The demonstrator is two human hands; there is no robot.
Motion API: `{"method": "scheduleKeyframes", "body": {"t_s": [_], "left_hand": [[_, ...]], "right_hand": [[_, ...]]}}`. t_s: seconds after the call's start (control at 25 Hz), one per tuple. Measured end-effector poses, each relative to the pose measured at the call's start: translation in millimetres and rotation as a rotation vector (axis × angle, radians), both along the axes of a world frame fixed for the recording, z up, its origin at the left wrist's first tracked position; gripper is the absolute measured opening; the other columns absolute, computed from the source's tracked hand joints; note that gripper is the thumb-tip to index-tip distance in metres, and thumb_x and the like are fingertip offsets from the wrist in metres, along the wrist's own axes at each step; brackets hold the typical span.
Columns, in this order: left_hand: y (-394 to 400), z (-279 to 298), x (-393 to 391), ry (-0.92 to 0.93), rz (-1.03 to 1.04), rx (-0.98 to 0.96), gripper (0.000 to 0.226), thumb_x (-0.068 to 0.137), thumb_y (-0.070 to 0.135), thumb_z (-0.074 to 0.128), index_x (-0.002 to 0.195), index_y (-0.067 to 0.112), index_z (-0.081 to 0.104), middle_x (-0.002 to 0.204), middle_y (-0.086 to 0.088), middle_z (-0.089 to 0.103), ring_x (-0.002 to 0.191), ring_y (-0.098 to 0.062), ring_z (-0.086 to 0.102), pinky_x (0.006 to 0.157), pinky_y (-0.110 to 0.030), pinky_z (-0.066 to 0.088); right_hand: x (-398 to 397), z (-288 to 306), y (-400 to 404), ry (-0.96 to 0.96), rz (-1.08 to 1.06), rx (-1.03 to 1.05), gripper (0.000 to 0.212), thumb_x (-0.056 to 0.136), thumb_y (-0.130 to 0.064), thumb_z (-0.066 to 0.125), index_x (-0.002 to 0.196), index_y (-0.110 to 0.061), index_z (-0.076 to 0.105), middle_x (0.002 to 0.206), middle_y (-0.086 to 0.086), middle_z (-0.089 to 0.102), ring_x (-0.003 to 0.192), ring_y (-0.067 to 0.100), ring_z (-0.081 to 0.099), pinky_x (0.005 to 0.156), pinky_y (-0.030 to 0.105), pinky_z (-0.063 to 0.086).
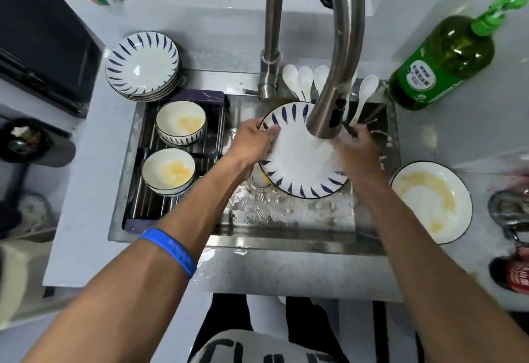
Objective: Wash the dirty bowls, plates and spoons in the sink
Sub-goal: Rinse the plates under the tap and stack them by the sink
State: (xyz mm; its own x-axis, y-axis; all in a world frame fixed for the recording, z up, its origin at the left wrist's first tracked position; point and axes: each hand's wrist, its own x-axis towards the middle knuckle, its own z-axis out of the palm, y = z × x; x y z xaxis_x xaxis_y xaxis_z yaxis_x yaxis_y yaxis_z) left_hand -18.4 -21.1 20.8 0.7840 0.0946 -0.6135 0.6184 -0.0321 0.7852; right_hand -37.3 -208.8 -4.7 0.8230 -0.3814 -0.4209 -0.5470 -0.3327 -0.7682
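A white plate with blue dashes (pixel 297 162) is held tilted over the sink (pixel 286 219) under the faucet head (pixel 326 119), with water running on it. My left hand (pixel 252 142) grips its left rim. My right hand (pixel 355 148) lies flat on the plate's right side, fingers spread on the wet surface. Two stacks of bowls smeared yellow (pixel 181 122) (pixel 169 171) sit on the drain rack (pixel 148 214) on the left. Several white spoons (pixel 305 79) lean behind the faucet. A yellow-smeared white plate (pixel 432 199) rests on the counter to the right.
A stack of blue-dashed plates (pixel 143 68) stands on the counter at the back left. A green soap bottle (pixel 440 65) stands back right. A small cup (pixel 259 181) lies in the sink below the plate. Metal items (pixel 512 211) lie at the far right.
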Motion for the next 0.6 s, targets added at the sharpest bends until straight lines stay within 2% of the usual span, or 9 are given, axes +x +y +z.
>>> {"method": "scheduleKeyframes", "body": {"t_s": [0.04, 0.08, 0.12, 0.2, 0.28, 0.36, 0.48, 0.56, 0.6], "left_hand": [[-8.0, -1.3, -2.2, -0.021, 0.056, 0.019, 0.015, 0.1, 0.02, 0.06, 0.111, 0.013, 0.066, 0.094, -0.007, 0.068, 0.085, -0.017, 0.06, 0.083, -0.033, 0.056], [-19.9, -4.6, -8.6, -0.056, 0.197, 0.019, 0.023, 0.1, 0.019, 0.06, 0.12, 0.01, 0.063, 0.1, -0.002, 0.066, 0.092, -0.013, 0.058, 0.085, -0.025, 0.052], [-31.0, -3.6, -22.3, -0.043, 0.322, 0.008, 0.034, 0.101, 0.018, 0.058, 0.133, 0.008, 0.055, 0.108, 0.003, 0.061, 0.101, -0.01, 0.055, 0.089, -0.017, 0.047], [-38.8, -9.3, -39.8, 0.043, 0.38, -0.057, 0.046, 0.103, 0.016, 0.054, 0.146, 0.009, 0.042, 0.116, 0.01, 0.052, 0.107, -0.006, 0.051, 0.091, -0.013, 0.04], [-33.1, -22.0, -37.6, 0.079, 0.237, -0.17, 0.046, 0.102, 0.018, 0.056, 0.146, 0.011, 0.043, 0.12, 0.002, 0.062, 0.088, 0.002, 0.062, 0.082, -0.012, 0.048], [-28.3, -22.2, -37.3, 0.059, 0.388, -0.172, 0.046, 0.101, 0.021, 0.059, 0.143, 0.01, 0.044, 0.096, 0.001, 0.065, 0.066, 0.008, 0.06, 0.075, -0.014, 0.055], [-39.6, -23.0, -40.8, 0.081, 0.35, -0.128, 0.052, 0.095, 0.022, 0.067, 0.138, 0.002, 0.047, 0.107, -0.003, 0.068, 0.09, -0.013, 0.065, 0.097, -0.037, 0.054], [-42.4, -29.9, -36.6, 0.106, 0.398, -0.22, 0.043, 0.093, 0.02, 0.064, 0.131, 0.001, 0.054, 0.116, -0.008, 0.069, 0.102, -0.024, 0.066, 0.093, -0.042, 0.056], [-41.0, -31.2, -34.5, 0.147, 0.462, -0.276, 0.041, 0.091, 0.022, 0.062, 0.128, 0.003, 0.057, 0.118, -0.009, 0.07, 0.107, -0.027, 0.066, 0.096, -0.045, 0.055]], "right_hand": [[-3.3, 1.5, 6.7, 0.018, -0.125, 0.283, 0.036, 0.092, -0.031, 0.064, 0.119, -0.008, 0.06, 0.097, 0.007, 0.068, 0.084, 0.02, 0.06, 0.065, 0.026, 0.049], [-6.3, -2.9, 17.4, -0.032, -0.265, 0.391, 0.018, 0.094, -0.023, 0.061, 0.102, -0.006, 0.064, 0.077, 0.002, 0.062, 0.066, 0.016, 0.056, 0.054, 0.024, 0.043], [-10.0, -9.2, 25.0, -0.067, -0.401, 0.409, 0.009, 0.095, -0.016, 0.057, 0.09, -0.011, 0.063, 0.072, -0.001, 0.058, 0.058, 0.012, 0.052, 0.052, 0.024, 0.041], [-16.8, -13.6, 27.8, -0.013, -0.543, 0.506, 0.013, 0.095, -0.01, 0.054, 0.085, -0.016, 0.06, 0.072, -0.001, 0.06, 0.054, 0.01, 0.057, 0.05, 0.022, 0.046], [-13.2, -18.1, 19.1, 0.072, -0.384, 0.54, 0.013, 0.094, -0.013, 0.058, 0.082, -0.016, 0.062, 0.067, -0.002, 0.061, 0.049, 0.01, 0.057, 0.048, 0.022, 0.047], [-15.3, -15.8, 17.4, 0.051, -0.401, 0.45, 0.016, 0.09, -0.014, 0.06, 0.074, -0.015, 0.062, 0.061, -0.004, 0.057, 0.052, 0.012, 0.051, 0.053, 0.026, 0.042], [-17.1, -7.4, 17.3, 0.024, -0.395, 0.478, 0.01, 0.089, -0.011, 0.061, 0.079, -0.01, 0.064, 0.065, 0.0, 0.058, 0.057, 0.014, 0.054, 0.05, 0.021, 0.042], [-13.2, 6.8, 2.1, -0.034, -0.23, 0.206, 0.014, 0.091, -0.013, 0.055, 0.092, -0.005, 0.066, 0.077, 0.003, 0.061, 0.07, 0.016, 0.055, 0.056, 0.021, 0.043], [-16.9, 8.9, -6.0, -0.041, -0.119, 0.053, 0.024, 0.093, -0.013, 0.05, 0.11, -0.002, 0.063, 0.094, 0.007, 0.063, 0.085, 0.018, 0.057, 0.069, 0.025, 0.045]]}}
